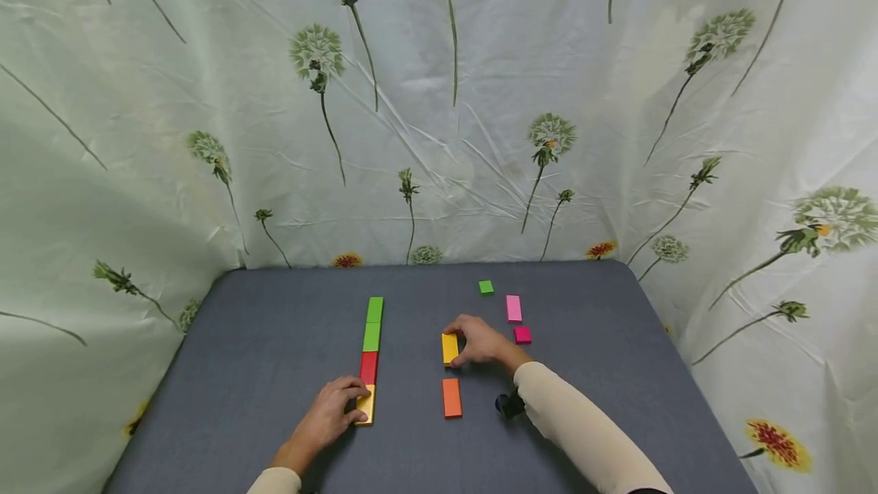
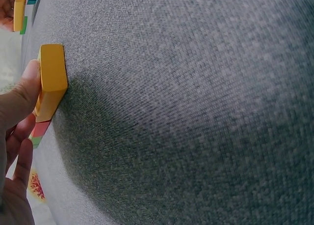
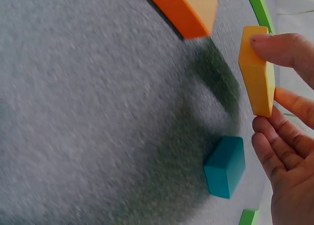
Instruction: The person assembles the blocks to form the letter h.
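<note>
On the left, two green blocks, a red block and a yellow block form a straight row running away from me. My left hand grips that near yellow block between thumb and fingers while it lies on the table. My right hand pinches a second yellow block with thumb at one end and fingers at the other. In the right wrist view this yellow block is raised, its shadow apart from it. A teal block lies below; the right hand hides it from the head view.
An orange block lies nearer me than the right hand. Beyond that hand are a pink block, a small magenta block and a small green block. A flowered curtain hangs behind the dark grey table.
</note>
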Demonstrator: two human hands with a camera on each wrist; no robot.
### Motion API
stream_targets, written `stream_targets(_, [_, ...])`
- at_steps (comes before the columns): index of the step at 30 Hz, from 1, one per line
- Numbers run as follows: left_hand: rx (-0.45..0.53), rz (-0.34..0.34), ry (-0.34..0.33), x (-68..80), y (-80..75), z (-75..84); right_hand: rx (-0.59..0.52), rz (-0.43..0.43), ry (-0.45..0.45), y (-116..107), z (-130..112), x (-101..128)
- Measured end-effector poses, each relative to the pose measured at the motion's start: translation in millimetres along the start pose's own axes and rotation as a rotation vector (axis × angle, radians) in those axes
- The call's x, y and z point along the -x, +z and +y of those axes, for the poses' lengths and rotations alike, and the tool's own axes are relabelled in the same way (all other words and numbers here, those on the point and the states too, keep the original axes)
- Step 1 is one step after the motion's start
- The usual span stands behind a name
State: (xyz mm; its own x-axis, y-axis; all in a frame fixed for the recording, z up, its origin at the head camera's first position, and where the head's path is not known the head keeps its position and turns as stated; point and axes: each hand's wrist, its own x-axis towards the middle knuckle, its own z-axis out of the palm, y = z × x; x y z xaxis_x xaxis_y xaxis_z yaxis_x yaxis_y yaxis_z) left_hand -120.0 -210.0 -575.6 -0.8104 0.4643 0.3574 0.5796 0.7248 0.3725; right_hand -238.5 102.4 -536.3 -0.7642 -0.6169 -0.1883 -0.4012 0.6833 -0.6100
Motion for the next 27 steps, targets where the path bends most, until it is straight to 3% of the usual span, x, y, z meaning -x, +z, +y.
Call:
stream_targets(14, [-0.01, -0.045, -0.034, -1.2, -2.0, 0.5, -0.023, -0.045, 0.013, 12.9, -6.0, 5.8])
stream_targets(27, [-0.017, -0.027, -0.022, 0.7, -0.9, -0.5, -0.014, -0.03, -0.003, 16.1, -4.7, 9.7])
